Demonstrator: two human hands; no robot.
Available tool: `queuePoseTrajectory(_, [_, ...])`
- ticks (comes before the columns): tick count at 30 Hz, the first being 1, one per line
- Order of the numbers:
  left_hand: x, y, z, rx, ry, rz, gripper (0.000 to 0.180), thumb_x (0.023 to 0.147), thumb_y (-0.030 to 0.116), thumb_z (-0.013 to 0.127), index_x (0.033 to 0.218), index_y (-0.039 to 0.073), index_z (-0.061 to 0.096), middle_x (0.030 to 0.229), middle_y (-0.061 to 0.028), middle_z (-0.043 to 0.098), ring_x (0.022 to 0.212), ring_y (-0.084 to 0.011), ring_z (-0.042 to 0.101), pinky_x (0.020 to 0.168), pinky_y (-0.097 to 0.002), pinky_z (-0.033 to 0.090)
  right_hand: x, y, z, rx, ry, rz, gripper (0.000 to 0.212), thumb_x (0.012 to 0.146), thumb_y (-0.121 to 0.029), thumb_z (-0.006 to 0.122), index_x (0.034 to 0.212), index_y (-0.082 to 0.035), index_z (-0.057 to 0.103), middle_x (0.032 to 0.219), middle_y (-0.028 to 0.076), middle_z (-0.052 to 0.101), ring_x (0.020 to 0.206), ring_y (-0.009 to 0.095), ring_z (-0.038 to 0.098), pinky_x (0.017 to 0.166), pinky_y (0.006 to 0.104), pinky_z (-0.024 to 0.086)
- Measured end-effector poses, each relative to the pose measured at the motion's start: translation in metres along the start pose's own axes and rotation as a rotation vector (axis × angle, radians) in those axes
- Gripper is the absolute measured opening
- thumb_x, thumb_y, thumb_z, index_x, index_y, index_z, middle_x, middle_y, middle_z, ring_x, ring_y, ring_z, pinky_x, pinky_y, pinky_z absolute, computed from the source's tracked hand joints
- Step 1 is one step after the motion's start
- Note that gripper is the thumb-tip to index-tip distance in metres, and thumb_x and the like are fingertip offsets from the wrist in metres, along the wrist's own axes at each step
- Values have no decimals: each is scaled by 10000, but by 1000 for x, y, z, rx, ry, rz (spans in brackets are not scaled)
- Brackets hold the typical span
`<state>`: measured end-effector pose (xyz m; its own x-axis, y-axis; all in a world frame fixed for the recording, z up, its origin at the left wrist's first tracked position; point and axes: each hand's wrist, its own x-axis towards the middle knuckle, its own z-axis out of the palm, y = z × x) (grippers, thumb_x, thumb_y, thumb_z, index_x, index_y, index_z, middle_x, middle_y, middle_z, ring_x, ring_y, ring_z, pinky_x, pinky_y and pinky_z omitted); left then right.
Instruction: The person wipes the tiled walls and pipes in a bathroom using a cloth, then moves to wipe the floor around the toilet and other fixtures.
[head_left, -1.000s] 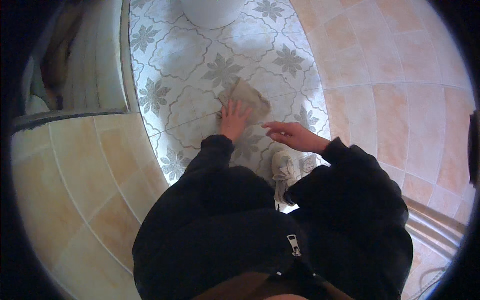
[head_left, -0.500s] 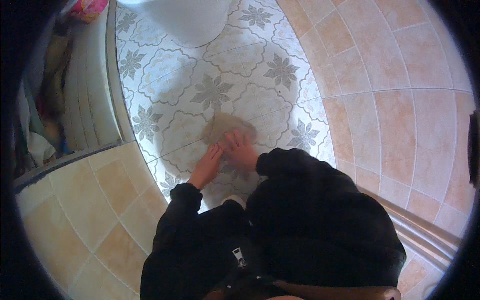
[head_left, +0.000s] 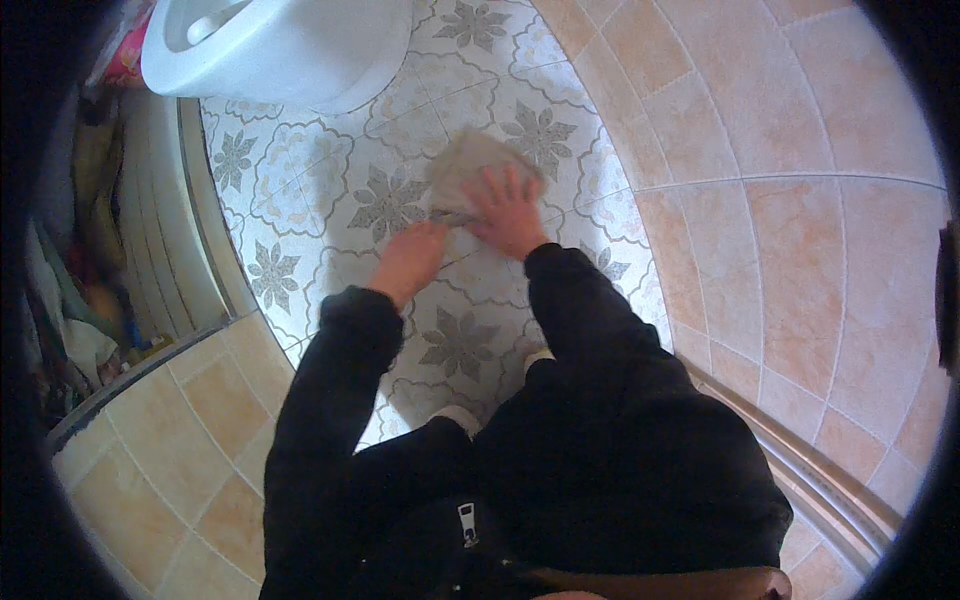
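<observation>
A beige cloth (head_left: 462, 160) lies crumpled on the patterned floor tiles. Pressed down on it is my right hand (head_left: 505, 210), its fingers spread flat. Beside the cloth's near left edge, my left hand (head_left: 412, 258) is closed, its fingertips pinching a darker corner of the cloth. Black sleeves cover both forearms. Part of the cloth is hidden under my right hand.
A white toilet (head_left: 370, 50) stands on the floor at the far left. Tiled wall (head_left: 800, 250) rises on the right, with pipes (head_left: 810, 460) low along it. On the left, a low tiled ledge (head_left: 190, 430) adjoins a recess holding cluttered items (head_left: 85, 340). My shoes (head_left: 460, 418) show below.
Both hands and the cloth have moved forward across the floor, away from my feet. The toilet shows more fully, and my shoes are more visible.
</observation>
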<state>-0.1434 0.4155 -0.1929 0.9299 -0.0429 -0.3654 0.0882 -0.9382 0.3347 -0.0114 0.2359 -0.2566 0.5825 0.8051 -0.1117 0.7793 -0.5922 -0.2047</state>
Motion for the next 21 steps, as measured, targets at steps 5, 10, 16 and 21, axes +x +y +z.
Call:
queuePoseTrajectory(5, [37, 80, 26, -24, 24, 92, 247, 852, 103, 548, 1090, 57, 597, 1052, -130, 636, 1022, -312, 618, 817, -450, 516, -83, 78, -6, -57, -70, 370, 747, 927, -629, 485, 1554, -292, 258, 1634, 112, 169, 1482, 468, 85, 1094, 723, 118])
queuePoseTrajectory(10, [24, 131, 69, -177, -142, 123, 348, 871, 88, 526, 1216, 65, 555, 1157, -134, 599, 1080, -308, 594, 837, -451, 514, -166, 102, -4, 92, -127, 716, 818, 896, -649, 500, 1574, -305, 197, 1640, 160, 128, 1474, 510, 60, 1066, 759, 123])
queuePoseTrajectory(16, [-6, 91, 110, -37, 136, 313, 505, 889, 116, 543, 1383, 61, 452, 1302, -157, 518, 1097, -325, 590, 861, -460, 512, -155, 13, 31, -26, -39, 594, 867, 836, -676, 548, 1552, -273, 271, 1603, 165, 220, 1442, 526, 126, 1022, 775, 190])
queuePoseTrajectory(21, [-52, 19, 91, 267, 7, 118, 362, 866, 134, 580, 1220, 76, 634, 1348, -170, 511, 1137, -302, 589, 862, -433, 520, -137, -74, 43, 86, 1, -100, 789, 824, -616, 603, 1499, -266, 394, 1554, 164, 287, 1422, 486, 206, 1034, 740, 206])
